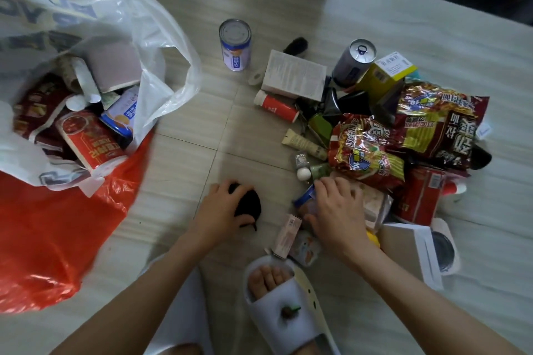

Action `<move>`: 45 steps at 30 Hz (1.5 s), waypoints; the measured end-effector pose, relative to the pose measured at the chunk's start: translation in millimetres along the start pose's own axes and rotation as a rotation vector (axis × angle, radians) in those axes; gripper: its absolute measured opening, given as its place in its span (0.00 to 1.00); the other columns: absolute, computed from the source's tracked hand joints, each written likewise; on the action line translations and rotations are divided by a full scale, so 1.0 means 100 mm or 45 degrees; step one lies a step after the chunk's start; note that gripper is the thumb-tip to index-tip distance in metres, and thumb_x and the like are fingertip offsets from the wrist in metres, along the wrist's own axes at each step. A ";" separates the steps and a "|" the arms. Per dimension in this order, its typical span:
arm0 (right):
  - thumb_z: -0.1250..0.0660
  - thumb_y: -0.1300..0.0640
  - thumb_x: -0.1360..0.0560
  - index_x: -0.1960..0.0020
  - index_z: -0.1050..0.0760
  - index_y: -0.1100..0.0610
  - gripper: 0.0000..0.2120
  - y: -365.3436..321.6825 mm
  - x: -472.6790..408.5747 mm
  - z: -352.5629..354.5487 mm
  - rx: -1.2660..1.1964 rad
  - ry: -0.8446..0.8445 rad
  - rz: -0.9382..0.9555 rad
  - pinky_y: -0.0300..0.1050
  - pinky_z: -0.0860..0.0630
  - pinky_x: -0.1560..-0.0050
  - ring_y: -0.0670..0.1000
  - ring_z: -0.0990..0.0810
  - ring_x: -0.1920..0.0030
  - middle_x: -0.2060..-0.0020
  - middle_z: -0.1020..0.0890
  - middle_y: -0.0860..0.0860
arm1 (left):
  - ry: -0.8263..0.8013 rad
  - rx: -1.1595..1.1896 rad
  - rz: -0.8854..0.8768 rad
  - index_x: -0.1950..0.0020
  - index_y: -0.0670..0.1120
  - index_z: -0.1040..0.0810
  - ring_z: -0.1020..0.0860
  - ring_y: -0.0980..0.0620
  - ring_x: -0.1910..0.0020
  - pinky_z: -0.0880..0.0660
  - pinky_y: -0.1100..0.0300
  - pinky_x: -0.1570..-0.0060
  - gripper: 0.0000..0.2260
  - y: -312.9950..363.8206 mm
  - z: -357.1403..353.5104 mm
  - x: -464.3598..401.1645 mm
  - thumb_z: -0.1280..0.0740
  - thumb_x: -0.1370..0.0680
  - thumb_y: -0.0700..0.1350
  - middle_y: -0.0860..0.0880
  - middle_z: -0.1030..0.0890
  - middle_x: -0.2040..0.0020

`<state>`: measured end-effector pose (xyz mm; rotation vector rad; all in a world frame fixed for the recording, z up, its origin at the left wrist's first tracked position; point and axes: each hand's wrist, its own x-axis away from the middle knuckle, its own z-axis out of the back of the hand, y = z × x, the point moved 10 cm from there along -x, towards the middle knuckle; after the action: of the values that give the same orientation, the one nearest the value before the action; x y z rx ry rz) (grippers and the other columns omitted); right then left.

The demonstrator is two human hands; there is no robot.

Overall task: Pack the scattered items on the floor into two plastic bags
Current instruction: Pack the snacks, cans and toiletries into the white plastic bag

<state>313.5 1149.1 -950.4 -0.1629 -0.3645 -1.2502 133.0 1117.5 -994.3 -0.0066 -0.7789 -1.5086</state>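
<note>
Head view, left grip [220, 206] holding black pouch [248, 204], right grip [336, 210] curled on blue-capped item [304, 196]

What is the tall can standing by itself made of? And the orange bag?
The can looks like metal: a shiny silver top rim, with a printed label round it. The orange bag looks like thin glossy plastic: it crinkles and gleams in the light.

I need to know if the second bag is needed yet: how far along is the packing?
Done: the white plastic bag already holds boxes and packets. In hand: the left hand grips a small black object; the right hand reaches into the floor pile. Left: noodle packets, two cans, boxes. The orange plastic bag lies flat.
</note>
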 end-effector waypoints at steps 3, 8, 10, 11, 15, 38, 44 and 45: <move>0.33 0.42 0.32 0.32 0.37 0.61 0.36 -0.06 -0.08 -0.07 0.063 -0.113 0.022 0.55 0.36 0.42 0.58 0.36 0.34 0.35 0.31 0.55 | -0.014 0.046 0.119 0.28 0.52 0.40 0.38 0.40 0.34 0.35 0.47 0.35 0.35 -0.26 0.10 -0.01 0.28 0.31 0.51 0.42 0.40 0.30; 0.38 0.41 0.31 0.38 0.33 0.57 0.28 -0.06 -0.18 -0.01 0.041 -0.085 0.008 0.53 0.38 0.43 0.56 0.36 0.38 0.39 0.30 0.53 | -0.121 -0.128 0.002 0.27 0.50 0.44 0.40 0.39 0.33 0.35 0.47 0.35 0.38 -0.23 0.03 0.02 0.27 0.32 0.48 0.42 0.43 0.28; 0.38 0.40 0.32 0.40 0.31 0.57 0.27 -0.06 -0.18 0.01 0.025 -0.077 0.002 0.52 0.38 0.44 0.55 0.36 0.39 0.40 0.30 0.53 | -0.069 -0.098 -0.008 0.27 0.49 0.43 0.38 0.40 0.34 0.33 0.48 0.37 0.37 -0.23 0.06 0.02 0.28 0.32 0.49 0.44 0.41 0.28; 0.37 0.39 0.32 0.40 0.31 0.57 0.28 -0.06 -0.19 0.05 0.010 -0.055 -0.005 0.52 0.37 0.45 0.55 0.36 0.39 0.39 0.30 0.53 | -0.037 -0.078 -0.006 0.28 0.48 0.42 0.37 0.40 0.36 0.32 0.49 0.39 0.37 -0.24 0.10 0.04 0.28 0.31 0.51 0.45 0.40 0.29; 0.34 0.37 0.35 0.40 0.29 0.59 0.33 -0.11 -0.21 0.27 -0.127 0.097 -0.009 0.51 0.37 0.47 0.56 0.34 0.40 0.38 0.29 0.55 | 0.128 0.087 0.027 0.29 0.49 0.40 0.33 0.43 0.39 0.27 0.49 0.45 0.37 -0.34 0.31 0.11 0.28 0.33 0.55 0.47 0.36 0.32; 0.33 0.39 0.34 0.46 0.23 0.61 0.28 -2.97 -2.22 1.45 -1.556 -0.239 0.039 0.46 0.24 0.52 0.53 0.19 0.53 0.58 0.17 0.52 | 1.052 0.380 0.745 0.29 0.42 0.39 0.36 0.37 0.35 0.36 0.46 0.34 0.32 -2.30 2.53 0.38 0.30 0.29 0.46 0.38 0.38 0.32; 0.36 0.50 0.27 0.35 0.35 0.62 0.25 -3.17 -2.45 1.37 -1.429 -0.149 0.118 0.43 0.29 0.50 0.52 0.25 0.48 0.48 0.23 0.54 | 1.018 0.380 0.671 0.30 0.38 0.38 0.35 0.39 0.33 0.38 0.55 0.38 0.20 -2.37 2.53 0.15 0.42 0.21 0.41 0.37 0.35 0.31; 0.38 0.55 0.26 0.35 0.35 0.62 0.22 -3.21 -2.43 1.38 -1.361 -0.156 0.188 0.41 0.32 0.53 0.52 0.27 0.48 0.48 0.25 0.54 | 0.982 0.363 0.654 0.29 0.38 0.40 0.37 0.40 0.31 0.40 0.55 0.37 0.20 -2.38 2.49 0.12 0.43 0.21 0.40 0.37 0.37 0.29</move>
<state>-79.8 1310.1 -933.0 -1.1569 0.2471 -1.1801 -190.9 1196.3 -906.8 0.5220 -0.3140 -0.7942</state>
